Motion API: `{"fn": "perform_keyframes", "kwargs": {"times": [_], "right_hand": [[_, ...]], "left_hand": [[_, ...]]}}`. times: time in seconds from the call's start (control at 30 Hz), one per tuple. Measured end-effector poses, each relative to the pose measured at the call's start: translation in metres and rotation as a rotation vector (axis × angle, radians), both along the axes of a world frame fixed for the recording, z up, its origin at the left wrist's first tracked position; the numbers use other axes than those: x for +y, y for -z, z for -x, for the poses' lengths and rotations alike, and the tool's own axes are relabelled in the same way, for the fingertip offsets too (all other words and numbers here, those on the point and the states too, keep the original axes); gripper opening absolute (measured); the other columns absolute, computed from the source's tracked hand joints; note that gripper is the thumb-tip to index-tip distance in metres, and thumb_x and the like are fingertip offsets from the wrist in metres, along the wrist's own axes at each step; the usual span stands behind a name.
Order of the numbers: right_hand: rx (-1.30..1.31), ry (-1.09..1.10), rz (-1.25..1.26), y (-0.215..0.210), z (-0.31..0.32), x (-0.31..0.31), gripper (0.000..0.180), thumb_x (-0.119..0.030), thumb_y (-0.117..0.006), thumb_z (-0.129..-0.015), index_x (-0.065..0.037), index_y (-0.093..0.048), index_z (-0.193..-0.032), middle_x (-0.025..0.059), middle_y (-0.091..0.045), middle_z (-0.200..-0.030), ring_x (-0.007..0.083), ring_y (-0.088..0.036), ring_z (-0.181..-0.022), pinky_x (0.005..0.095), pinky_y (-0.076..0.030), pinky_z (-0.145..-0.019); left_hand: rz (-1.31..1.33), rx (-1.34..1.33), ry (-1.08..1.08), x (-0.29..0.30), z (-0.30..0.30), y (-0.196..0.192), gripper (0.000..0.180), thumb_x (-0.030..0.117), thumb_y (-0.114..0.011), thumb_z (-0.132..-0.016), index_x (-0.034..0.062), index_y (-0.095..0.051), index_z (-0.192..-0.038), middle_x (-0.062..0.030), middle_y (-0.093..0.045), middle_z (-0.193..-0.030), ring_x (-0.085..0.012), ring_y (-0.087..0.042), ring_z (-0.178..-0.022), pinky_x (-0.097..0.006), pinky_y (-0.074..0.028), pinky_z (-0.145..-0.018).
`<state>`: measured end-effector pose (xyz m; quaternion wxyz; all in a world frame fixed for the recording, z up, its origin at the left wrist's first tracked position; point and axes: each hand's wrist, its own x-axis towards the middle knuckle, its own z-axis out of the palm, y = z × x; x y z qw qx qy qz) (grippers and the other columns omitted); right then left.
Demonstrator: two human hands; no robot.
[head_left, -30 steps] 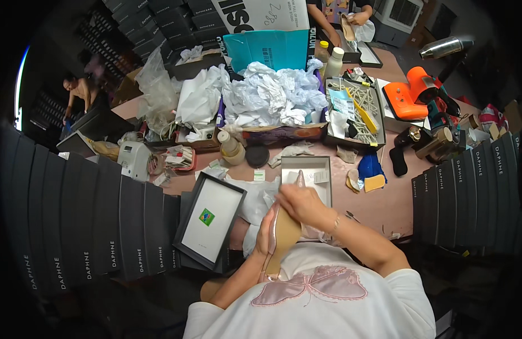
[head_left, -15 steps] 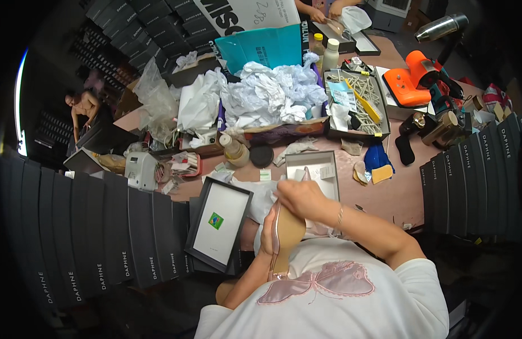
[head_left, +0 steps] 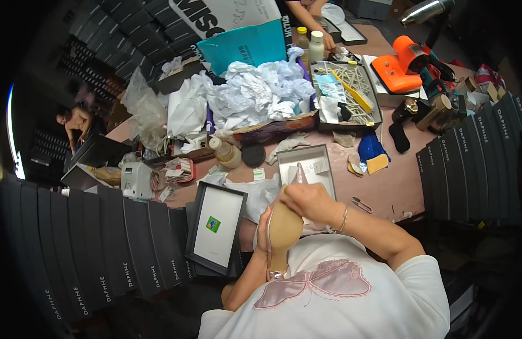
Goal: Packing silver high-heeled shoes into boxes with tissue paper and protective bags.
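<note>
A pinkish metallic shoe (head_left: 283, 229) is tilted up in front of my chest, its tan sole facing me. My left hand (head_left: 263, 231) is wrapped round the shoe's left side. My right hand (head_left: 310, 203) is closed at the toe; its fingertips are bent over the edge, and whatever they pinch is hidden. Just beyond, an open shoe box (head_left: 323, 176) holds a second pinkish shoe (head_left: 299, 174), partly covered by my right hand. To the left lies a dark-rimmed box lid (head_left: 224, 206), white inside with a green sticker.
Dark shoe boxes (head_left: 108, 243) line the left side, with more boxes (head_left: 470, 158) at the right. Crumpled white paper (head_left: 261, 90) fills a carton behind. Small snips (head_left: 361, 205) lie right of my hand. An orange tool stand (head_left: 399, 73) is at far right. Another person's arm (head_left: 312, 22) reaches in.
My right hand has shifted slightly down and rightward along the toe, and a white bit at its fingertips no longer shows. The sole is turned more towards me. The whole view has shifted a little.
</note>
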<state>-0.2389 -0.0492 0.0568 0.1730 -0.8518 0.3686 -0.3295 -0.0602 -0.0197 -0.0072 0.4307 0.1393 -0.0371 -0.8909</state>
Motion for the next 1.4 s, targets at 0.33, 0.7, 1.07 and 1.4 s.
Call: {"fn": "perform_keyframes", "kwargs": {"times": [0.33,0.7,1.07,1.4], "right_hand": [[-0.024,-0.022,0.027,-0.001,-0.003,0.02,0.014,-0.02,-0.059,-0.084,-0.009,-0.051,-0.081,0.005,-0.05,-0.063,0.0248,-0.059,-0.055,0.0354,-0.047,-0.045],[0.06,-0.033,0.216,-0.02,-0.04,0.018,0.021,-0.022,-0.057,-0.086,-0.005,-0.052,-0.074,0.0122,-0.058,-0.067,0.0298,-0.062,-0.06,0.0398,-0.049,-0.052],[-0.161,0.352,-0.607,0.06,0.025,-0.047,0.029,-0.029,-0.059,-0.087,-0.001,-0.059,-0.09,0.0213,-0.064,-0.079,0.0406,-0.062,-0.074,0.0438,-0.05,-0.065],[0.69,0.2,-0.991,0.166,0.028,0.046,0.038,-0.037,-0.059,-0.083,-0.001,-0.067,-0.092,0.0226,-0.067,-0.092,0.0373,-0.065,-0.084,0.0452,-0.05,-0.075]], "left_hand": [[0.001,-0.338,0.037,-0.011,0.009,-0.027,0.064,0.051,-0.03,-0.094,-0.0007,-0.046,-0.127,-0.0192,-0.059,-0.111,-0.0269,-0.061,-0.095,-0.039,-0.052,-0.081],[0.089,-0.259,-0.003,-0.004,-0.001,-0.01,0.056,0.048,-0.031,-0.096,0.0058,-0.045,-0.13,-0.0153,-0.053,-0.124,-0.0244,-0.056,-0.109,-0.038,-0.048,-0.091],[0.121,-0.514,-0.117,-0.019,-0.008,-0.022,0.057,0.045,-0.032,-0.096,0.0043,-0.04,-0.136,-0.0169,-0.055,-0.122,-0.0239,-0.059,-0.102,-0.034,-0.052,-0.081],[0.893,-1.746,-0.421,-0.069,-0.032,0.037,0.058,0.024,-0.056,-0.094,-0.0025,-0.034,-0.14,-0.0185,-0.046,-0.134,-0.023,-0.047,-0.12,-0.031,-0.037,-0.101]]}}
